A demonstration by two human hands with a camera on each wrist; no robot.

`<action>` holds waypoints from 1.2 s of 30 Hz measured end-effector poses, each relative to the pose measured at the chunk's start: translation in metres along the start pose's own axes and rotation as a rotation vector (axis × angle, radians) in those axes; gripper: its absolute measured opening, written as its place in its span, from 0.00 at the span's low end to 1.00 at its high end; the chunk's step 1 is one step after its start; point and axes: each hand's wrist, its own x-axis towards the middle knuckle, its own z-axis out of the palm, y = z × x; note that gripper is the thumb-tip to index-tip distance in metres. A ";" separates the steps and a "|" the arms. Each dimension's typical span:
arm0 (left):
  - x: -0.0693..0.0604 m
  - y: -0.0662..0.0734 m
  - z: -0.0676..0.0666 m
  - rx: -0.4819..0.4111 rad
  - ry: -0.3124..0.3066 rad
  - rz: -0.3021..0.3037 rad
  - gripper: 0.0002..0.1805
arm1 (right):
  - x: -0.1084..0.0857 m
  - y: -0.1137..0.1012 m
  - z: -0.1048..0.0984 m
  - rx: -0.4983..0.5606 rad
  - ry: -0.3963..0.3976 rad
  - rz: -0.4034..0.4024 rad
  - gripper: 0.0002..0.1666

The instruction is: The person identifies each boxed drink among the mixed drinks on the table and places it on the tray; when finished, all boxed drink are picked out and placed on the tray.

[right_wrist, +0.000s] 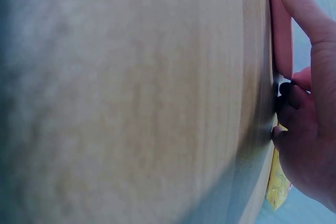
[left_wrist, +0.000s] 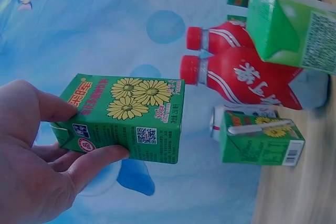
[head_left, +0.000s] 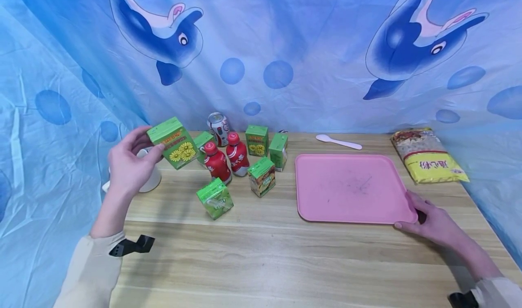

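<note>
My left hand holds a green drink carton printed with yellow flowers, raised above the table's left side. In the left wrist view, thumb and fingers pinch one end of it. A white mug stands partly hidden behind that hand. Right of the held carton are two red bottles and several other green cartons on the table. My right hand grips the near right corner of a pink tray, thumb at the front edge and a finger along the right side. The tray bears only dark scuff marks.
A silver can stands behind the bottles. Beyond the tray lies a white spoon. A yellow food packet lies at the back right of the wooden table. Blue dolphin-printed sheeting hangs behind and along both sides.
</note>
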 end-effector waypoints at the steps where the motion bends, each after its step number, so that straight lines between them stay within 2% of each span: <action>1: 0.000 0.002 0.001 -0.005 -0.002 0.003 0.25 | 0.000 0.000 0.000 0.002 0.001 0.000 0.66; 6: 0.002 0.011 0.007 -0.035 -0.012 0.027 0.25 | -0.001 0.001 0.000 0.007 0.008 -0.003 0.66; 15: 0.003 0.028 0.023 -0.115 -0.086 0.027 0.26 | -0.001 0.000 0.001 -0.009 0.008 0.001 0.66; 20: 0.004 0.036 0.032 -0.100 -0.110 0.044 0.25 | -0.001 0.001 0.001 -0.006 0.012 -0.003 0.65; 26: 0.006 0.046 0.046 -0.062 -0.136 0.101 0.24 | -0.001 0.002 0.001 -0.002 0.005 0.000 0.65; 31: 0.008 0.053 0.060 -0.076 -0.168 0.135 0.24 | -0.002 0.002 0.001 -0.004 0.009 -0.006 0.66; 36: 0.010 0.059 0.075 -0.109 -0.216 0.118 0.24 | -0.001 0.002 0.001 -0.007 0.021 -0.015 0.65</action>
